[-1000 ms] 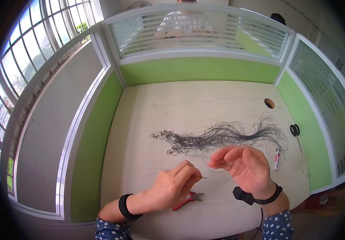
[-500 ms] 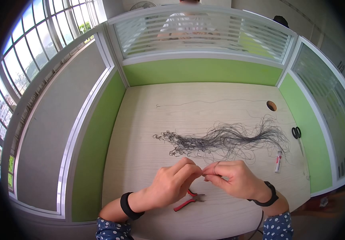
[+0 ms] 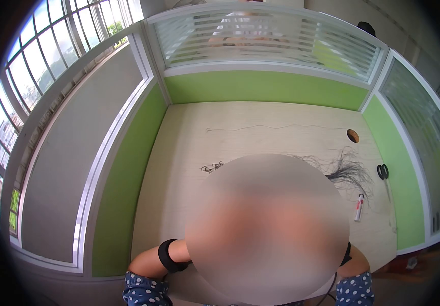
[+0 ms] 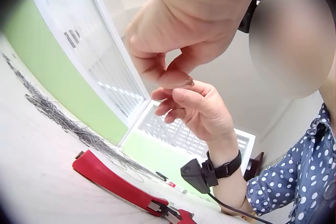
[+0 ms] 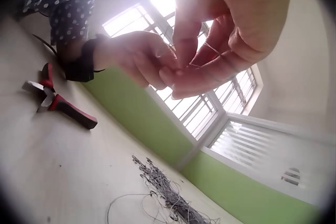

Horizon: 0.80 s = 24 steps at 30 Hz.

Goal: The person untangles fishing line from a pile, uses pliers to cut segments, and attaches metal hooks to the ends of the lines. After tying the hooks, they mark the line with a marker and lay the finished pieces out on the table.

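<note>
A round blur covers both hands in the head view, so the wrist views show them better. In the left wrist view, my left hand pinches thumb against finger; the small dark fishing hook it held earlier is hidden at its fingertips. My right hand meets it there, fingertips touching or nearly so. A thin fishing line crosses the right fingers in the right wrist view, pinched toward the left hand's tips. Beyond lies a bundle of hooks on lines. Red-handled pliers rest open on the desk below the hands.
At the desk's right side are black-handled scissors and a small white tube with red print. One separate line stretches across the back, near a cable hole. Green partitions enclose the desk; a person sits behind.
The right hand came from an open, raised pose beside the left hand and closed its fingertips at the left's pinch. The left kept its pinch. The head view has since blurred over both hands.
</note>
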Available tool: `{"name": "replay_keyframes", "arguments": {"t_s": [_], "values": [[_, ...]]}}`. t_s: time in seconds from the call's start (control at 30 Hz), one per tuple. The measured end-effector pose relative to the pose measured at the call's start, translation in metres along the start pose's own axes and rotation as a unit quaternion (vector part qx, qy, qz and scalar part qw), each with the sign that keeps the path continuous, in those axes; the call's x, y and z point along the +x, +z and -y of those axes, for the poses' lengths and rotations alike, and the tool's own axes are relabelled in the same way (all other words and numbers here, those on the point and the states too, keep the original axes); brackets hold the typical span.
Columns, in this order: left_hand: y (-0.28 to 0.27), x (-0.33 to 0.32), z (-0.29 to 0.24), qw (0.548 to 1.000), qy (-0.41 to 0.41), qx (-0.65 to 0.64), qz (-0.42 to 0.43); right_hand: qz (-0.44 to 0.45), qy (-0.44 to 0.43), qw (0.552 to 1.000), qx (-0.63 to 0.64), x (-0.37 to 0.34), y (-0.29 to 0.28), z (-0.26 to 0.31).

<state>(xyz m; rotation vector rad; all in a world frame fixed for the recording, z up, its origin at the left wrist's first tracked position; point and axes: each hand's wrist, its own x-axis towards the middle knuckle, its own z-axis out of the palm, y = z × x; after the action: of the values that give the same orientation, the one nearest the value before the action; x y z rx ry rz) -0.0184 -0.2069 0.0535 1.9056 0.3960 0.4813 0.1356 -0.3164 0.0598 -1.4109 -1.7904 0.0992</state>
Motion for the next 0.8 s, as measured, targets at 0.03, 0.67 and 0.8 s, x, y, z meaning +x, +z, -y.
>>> {"name": "replay_keyframes", "arguments": {"t_s": [0.03, 0.67, 0.8], "values": [[0.0, 0.0, 0.002, 1.0, 0.0, 0.0, -0.002, 0.001, -0.002, 1.0, 0.001, 0.001, 0.0, 0.001], [0.0, 0.005, 0.014, 0.997, -0.037, -0.046, -0.057, -0.161, 0.342, 0.516, 0.769, 0.008, -0.057, -0.011], [-0.019, 0.01, 0.004, 0.982, -0.045, -0.075, -0.167, -0.093, 0.321, 0.523, 0.784, 0.003, -0.063, -0.012]]}}
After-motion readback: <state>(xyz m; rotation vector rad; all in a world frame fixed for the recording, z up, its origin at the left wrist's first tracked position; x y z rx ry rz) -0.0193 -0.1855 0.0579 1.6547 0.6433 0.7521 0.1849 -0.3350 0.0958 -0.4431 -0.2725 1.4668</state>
